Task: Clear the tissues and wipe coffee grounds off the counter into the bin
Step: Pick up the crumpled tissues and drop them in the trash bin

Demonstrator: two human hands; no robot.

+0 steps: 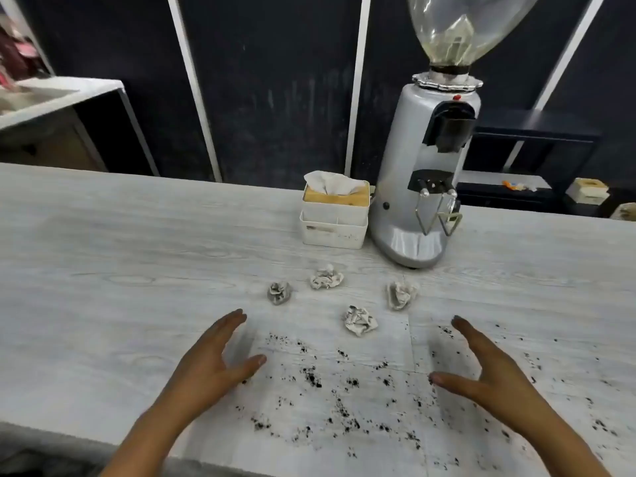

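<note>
While the grinder (pixel 430 160) hopper is cropped, no bin shows.

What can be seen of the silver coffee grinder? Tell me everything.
The silver coffee grinder stands upright near the back edge of the pale wood-grain counter. Its rounded metal-looking body carries a clear plastic bean hopper that looks nearly empty, a small red button, a black chute, and a wire fork above a shiny base. The white tissue box sits close by its side; whether they touch is unclear. Neither hand touches it.

Matt pale wood-grain counter (pixel 137 253); glossy metal grinder (pixel 409 187); crumpled paper tissues (pixel 359 320).
</note>
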